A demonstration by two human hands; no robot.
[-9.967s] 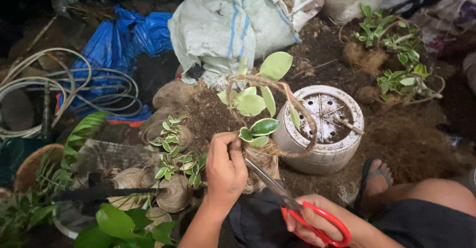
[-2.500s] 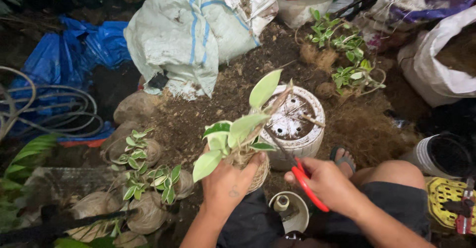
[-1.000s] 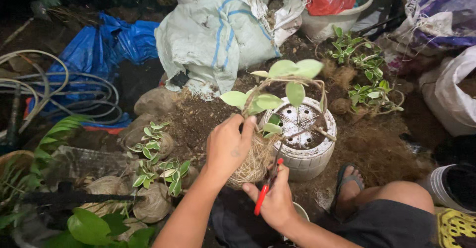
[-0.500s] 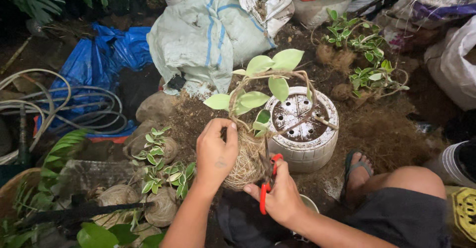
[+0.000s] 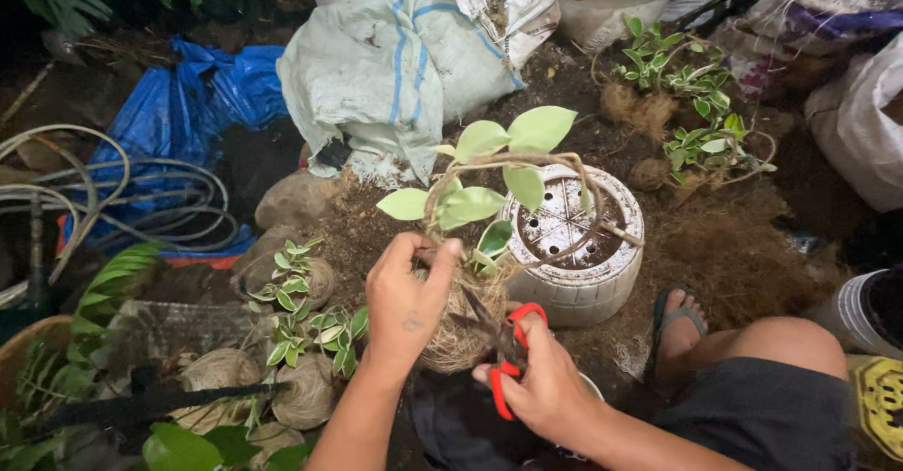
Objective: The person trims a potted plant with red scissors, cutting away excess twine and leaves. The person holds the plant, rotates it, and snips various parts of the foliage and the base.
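Against root ball [image 5: 461, 325], scissors [image 5: 503, 344] now lower

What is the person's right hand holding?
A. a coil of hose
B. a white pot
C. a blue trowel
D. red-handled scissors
D: the right hand has its fingers through the red loops of the scissors, whose blades point at the fibre-wrapped root ball that the left hand grips.
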